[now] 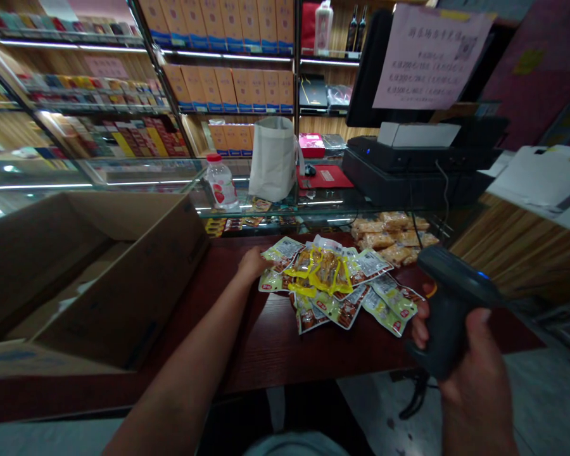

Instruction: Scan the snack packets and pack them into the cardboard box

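At the far left, an open cardboard box (95, 278) is seen standing on a dark wooden counter (270, 354), close beside the person's left arm. The left hand (254, 265) is laid on the left edge of a loose heap of sealed snack packets (330, 285), which is spread across the counter between the two hands. Its fingers are kept flat and unclenched on the nearest packet (278, 256), and no packet is seen being grasped. The packets are printed in yellow and white, with brown food visible through their clear panels, and they are overlapped at odd angles.

Behind the heap, a glass display case (285, 206) is set along the counter. A plastic water bottle (221, 182), a white tote bag (273, 158), and a red folder (323, 177) are placed on top of it, and shelves of boxed goods (228, 57) are seen beyond. More snack packets in clear wrappers (389, 237) are piled just behind the heap's right side.

At the right, a handheld barcode scanner (451, 310) is gripped by the right hand (465, 361), with the fingers clenched around its handle. The scanner is held above the counter's right end, clear of the packets, and a small blue light is lit on it. Above it, a black cash register (408, 161) stands under a paper notice (430, 57).
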Demonstrator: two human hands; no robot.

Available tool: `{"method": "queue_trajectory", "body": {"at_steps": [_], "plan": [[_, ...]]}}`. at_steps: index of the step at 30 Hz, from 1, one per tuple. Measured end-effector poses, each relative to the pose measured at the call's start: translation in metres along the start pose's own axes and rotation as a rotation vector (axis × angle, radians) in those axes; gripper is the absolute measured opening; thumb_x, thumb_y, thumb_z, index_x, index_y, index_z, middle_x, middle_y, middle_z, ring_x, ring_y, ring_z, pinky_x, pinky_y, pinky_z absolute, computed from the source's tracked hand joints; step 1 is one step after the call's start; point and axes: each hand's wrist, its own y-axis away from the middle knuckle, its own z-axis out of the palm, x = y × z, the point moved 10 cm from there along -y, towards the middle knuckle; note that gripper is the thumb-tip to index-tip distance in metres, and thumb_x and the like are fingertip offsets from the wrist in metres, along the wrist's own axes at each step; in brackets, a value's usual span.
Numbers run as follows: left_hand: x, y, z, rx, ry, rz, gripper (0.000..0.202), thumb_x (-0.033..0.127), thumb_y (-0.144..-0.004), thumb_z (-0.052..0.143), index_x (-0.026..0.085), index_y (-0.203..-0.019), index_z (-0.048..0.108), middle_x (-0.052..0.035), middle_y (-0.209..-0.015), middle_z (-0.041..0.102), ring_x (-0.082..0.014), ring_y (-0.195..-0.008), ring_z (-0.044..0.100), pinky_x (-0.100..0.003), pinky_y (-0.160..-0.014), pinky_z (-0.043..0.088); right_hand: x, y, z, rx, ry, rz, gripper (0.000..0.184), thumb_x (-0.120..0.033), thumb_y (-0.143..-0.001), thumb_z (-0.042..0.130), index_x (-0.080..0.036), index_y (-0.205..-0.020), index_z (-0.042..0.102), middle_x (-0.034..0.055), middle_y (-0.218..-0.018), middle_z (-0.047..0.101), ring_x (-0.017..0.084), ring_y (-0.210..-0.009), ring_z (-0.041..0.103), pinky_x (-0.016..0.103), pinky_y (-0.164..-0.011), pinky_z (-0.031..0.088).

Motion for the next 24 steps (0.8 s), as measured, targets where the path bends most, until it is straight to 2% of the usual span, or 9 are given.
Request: {"method": "queue_trajectory", "body": {"at_steps": [3, 6, 11, 14, 18, 20, 24], "plan": [[-0.012, 0.0, -0.005, 0.049, 0.076, -0.053, 0.021, 0.024, -0.065, 0.08, 0.018, -0.077, 0.065, -0.0092, -0.087, 0.074, -0.0256, -0.083, 0.068, -0.03, -0.072, 0.047, 0.006, -0.001, 0.006, -0.018, -0.024, 0.03, 0.05, -0.066, -0.084, 0.071, -0.021, -0.106, 0.07, 0.0038, -0.077, 0.07, 0.016, -0.052, 0.058, 0.027, -0.043, 0.049], [-0.018, 0.006, -0.011, 0.1, 0.196, -0.06, 0.014, 0.021, -0.069, 0.073, 0.019, -0.071, 0.06, -0.0039, -0.075, 0.07, -0.0196, -0.071, 0.065, -0.026, -0.065, 0.045, 0.009, -0.002, 0.011, -0.042, -0.02, 0.036, 0.048, -0.065, -0.084, 0.071, -0.023, -0.105, 0.07, 0.004, -0.078, 0.07, 0.016, -0.052, 0.059, 0.027, -0.043, 0.049], [-0.026, 0.027, -0.024, 0.168, 0.428, -0.058, 0.015, 0.027, -0.076, 0.066, 0.02, -0.078, 0.053, 0.0023, -0.063, 0.061, -0.0144, -0.059, 0.06, -0.022, -0.056, 0.045, 0.014, 0.003, 0.015, -0.007, -0.005, 0.067, 0.049, -0.067, -0.081, 0.073, -0.023, -0.103, 0.071, 0.003, -0.076, 0.07, 0.016, -0.052, 0.057, 0.026, -0.043, 0.05], [-0.028, 0.045, -0.031, 0.174, 0.559, -0.055, 0.023, 0.034, -0.078, 0.066, 0.02, -0.088, 0.051, 0.0042, -0.062, 0.06, -0.0137, -0.052, 0.06, -0.023, -0.053, 0.049, 0.016, 0.007, 0.018, 0.044, -0.002, 0.077, 0.047, -0.065, -0.085, 0.07, -0.023, -0.107, 0.072, 0.0027, -0.077, 0.069, 0.014, -0.053, 0.055, 0.023, -0.043, 0.049], [-0.021, 0.074, -0.036, 0.156, 0.799, -0.021, 0.036, 0.039, -0.072, 0.074, 0.017, -0.093, 0.054, -0.0002, -0.074, 0.068, -0.0155, -0.058, 0.069, -0.027, -0.058, 0.057, 0.026, 0.012, 0.041, -0.024, 0.004, 0.14, 0.049, -0.066, -0.08, 0.074, -0.022, -0.102, 0.072, 0.0044, -0.075, 0.071, 0.016, -0.05, 0.057, 0.027, -0.041, 0.049], [-0.017, 0.09, -0.036, 0.148, 0.935, -0.015, 0.041, 0.041, -0.067, 0.08, 0.016, -0.09, 0.057, -0.0016, -0.074, 0.07, -0.0173, -0.06, 0.071, -0.026, -0.057, 0.058, 0.03, 0.018, 0.055, -0.027, 0.008, 0.144, 0.046, -0.063, -0.086, 0.07, -0.02, -0.102, 0.072, 0.0054, -0.078, 0.071, 0.014, -0.051, 0.056, 0.024, -0.043, 0.047], [-0.01, 0.12, -0.038, 0.183, 1.009, -0.021, 0.04, 0.045, -0.067, 0.081, 0.017, -0.084, 0.058, -0.0006, -0.071, 0.071, -0.0194, -0.061, 0.073, -0.025, -0.054, 0.058, 0.046, 0.036, 0.095, -0.125, 0.005, 0.218, 0.046, -0.063, -0.086, 0.07, -0.018, -0.098, 0.072, 0.0048, -0.076, 0.071, 0.011, -0.049, 0.055, 0.021, -0.043, 0.043]]}}
